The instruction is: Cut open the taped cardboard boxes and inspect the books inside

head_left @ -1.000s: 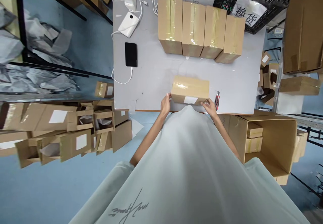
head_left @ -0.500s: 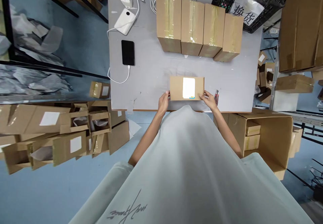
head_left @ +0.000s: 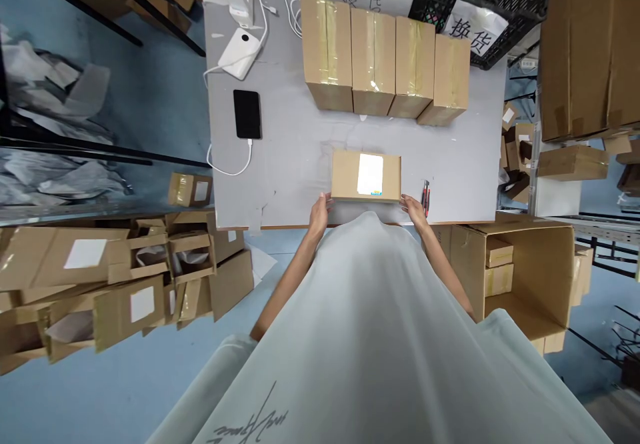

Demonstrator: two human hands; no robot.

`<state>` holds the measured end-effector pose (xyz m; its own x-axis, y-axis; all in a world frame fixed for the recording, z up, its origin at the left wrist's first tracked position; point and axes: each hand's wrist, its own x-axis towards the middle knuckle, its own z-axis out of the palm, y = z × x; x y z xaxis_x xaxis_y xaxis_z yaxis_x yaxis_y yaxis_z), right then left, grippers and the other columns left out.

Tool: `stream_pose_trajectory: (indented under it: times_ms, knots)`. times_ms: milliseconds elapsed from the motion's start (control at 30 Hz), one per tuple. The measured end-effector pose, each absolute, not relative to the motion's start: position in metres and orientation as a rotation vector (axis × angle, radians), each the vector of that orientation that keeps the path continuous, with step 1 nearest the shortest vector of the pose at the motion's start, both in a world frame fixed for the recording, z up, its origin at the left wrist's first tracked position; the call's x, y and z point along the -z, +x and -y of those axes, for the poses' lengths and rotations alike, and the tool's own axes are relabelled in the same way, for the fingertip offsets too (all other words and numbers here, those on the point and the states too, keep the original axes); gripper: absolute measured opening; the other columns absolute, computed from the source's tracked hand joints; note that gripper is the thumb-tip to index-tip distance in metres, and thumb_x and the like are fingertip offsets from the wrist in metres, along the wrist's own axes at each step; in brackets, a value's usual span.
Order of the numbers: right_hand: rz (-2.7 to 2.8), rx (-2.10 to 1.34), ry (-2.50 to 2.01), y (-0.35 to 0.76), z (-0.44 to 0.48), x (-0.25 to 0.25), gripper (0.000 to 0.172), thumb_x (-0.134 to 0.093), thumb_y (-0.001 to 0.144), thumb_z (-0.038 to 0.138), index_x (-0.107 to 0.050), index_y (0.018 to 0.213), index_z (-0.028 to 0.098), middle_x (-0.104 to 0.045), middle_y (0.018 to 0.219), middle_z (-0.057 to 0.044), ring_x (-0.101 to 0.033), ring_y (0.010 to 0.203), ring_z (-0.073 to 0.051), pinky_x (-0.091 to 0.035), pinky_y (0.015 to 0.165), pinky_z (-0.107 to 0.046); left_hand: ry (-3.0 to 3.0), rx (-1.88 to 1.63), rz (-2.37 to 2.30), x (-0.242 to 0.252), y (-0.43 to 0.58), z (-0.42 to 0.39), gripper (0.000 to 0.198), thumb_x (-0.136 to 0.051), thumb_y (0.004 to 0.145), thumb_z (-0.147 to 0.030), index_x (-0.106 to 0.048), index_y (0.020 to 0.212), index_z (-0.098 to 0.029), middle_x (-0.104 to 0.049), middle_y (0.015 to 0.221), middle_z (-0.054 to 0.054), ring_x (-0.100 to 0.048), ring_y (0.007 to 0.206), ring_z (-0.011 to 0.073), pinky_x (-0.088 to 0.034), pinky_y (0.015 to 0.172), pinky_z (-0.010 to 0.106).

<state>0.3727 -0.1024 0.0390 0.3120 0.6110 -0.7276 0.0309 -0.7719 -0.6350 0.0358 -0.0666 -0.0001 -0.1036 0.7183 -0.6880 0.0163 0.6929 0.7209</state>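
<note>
A small cardboard box [head_left: 345,176] lies flat on the grey table [head_left: 290,164] near its front edge, a white label [head_left: 370,174] facing up. My left hand [head_left: 320,209] grips the box's near left corner, fingers curled against it. At the near right corner my right hand [head_left: 414,208] holds the box the same way. My pale shirt hides both forearms below the wrists in part.
Several taped boxes [head_left: 385,64] stand in a row at the table's back. A black phone [head_left: 247,114] on a cable and a white power bank [head_left: 239,54] lie at left. A red-black cutter [head_left: 425,197] lies beside my right hand. An open carton [head_left: 530,277] stands on the floor at right; opened boxes [head_left: 125,271] are piled at left.
The box has been turned over from its taped side to the labelled side and laid flat. Both hands stayed at its near corners.
</note>
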Motion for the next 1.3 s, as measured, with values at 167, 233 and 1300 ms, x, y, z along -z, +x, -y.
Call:
stream_pose_trajectory:
  times_ms: [167, 233, 1300]
  knots:
    - [0.813, -1.391, -1.936, 0.383, 0.086, -0.063, 0.070, -0.067, 0.100, 0.078, -0.080, 0.140, 0.022, -0.083, 0.144, -0.016, -0.072, 0.147, -0.036, -0.052, 0.129, -0.060, 0.761, -0.797, -1.536, -0.022, 0.035, 0.046, 0.087, -0.039, 0.108, -0.088, -0.082, 0.132, -0.016, -0.078, 0.146, 0.021, -0.074, 0.138, 0.0365, -0.062, 0.114, 0.050]
    - [0.900, -1.355, -1.876, 0.387, 0.076, -0.074, 0.073, -0.066, 0.100, 0.082, -0.080, 0.141, 0.023, -0.081, 0.147, -0.015, -0.069, 0.151, -0.037, -0.052, 0.129, -0.061, 0.806, -0.836, -1.508, -0.032, 0.035, 0.037, 0.088, -0.039, 0.107, -0.089, -0.082, 0.134, -0.017, -0.078, 0.148, 0.020, -0.074, 0.136, 0.0353, -0.062, 0.113, 0.049]
    - [0.943, -1.498, -1.969, 0.377, 0.070, -0.025, 0.051, -0.063, 0.095, 0.051, -0.084, 0.135, 0.026, -0.087, 0.132, -0.007, -0.076, 0.136, -0.030, -0.057, 0.123, -0.056, 0.818, -0.648, -1.575, 0.012, 0.046, 0.031, 0.038, -0.065, 0.079, -0.026, -0.079, 0.114, -0.019, -0.084, 0.126, 0.016, -0.076, 0.128, 0.0346, -0.050, 0.129, 0.060]
